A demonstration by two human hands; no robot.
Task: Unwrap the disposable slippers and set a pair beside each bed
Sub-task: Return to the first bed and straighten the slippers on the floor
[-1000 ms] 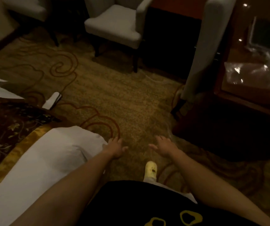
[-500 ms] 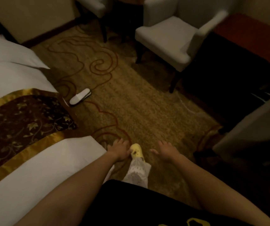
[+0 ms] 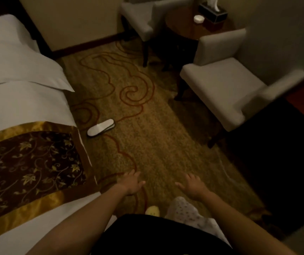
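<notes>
Above the patterned carpet (image 3: 147, 126), left hand (image 3: 132, 184) and right hand (image 3: 193, 185) outstretched palms-down, grip wide, empty, slippers (image 3: 101, 128) beside bed (image 3: 28, 107)

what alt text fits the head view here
A pair of white slippers lies stacked on the patterned carpet beside a bed. The left hand and right hand hang open and empty above the floor.

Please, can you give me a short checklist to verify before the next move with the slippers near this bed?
1. Both hands free: left hand and right hand open, holding nothing. Ok.
2. Slippers on the carpet beside the bed: ok.
3. Wrapper removed: cannot tell.
4. Pair laid side by side: not ok, they look stacked.
5. Path to the slippers clear: ok.
</notes>
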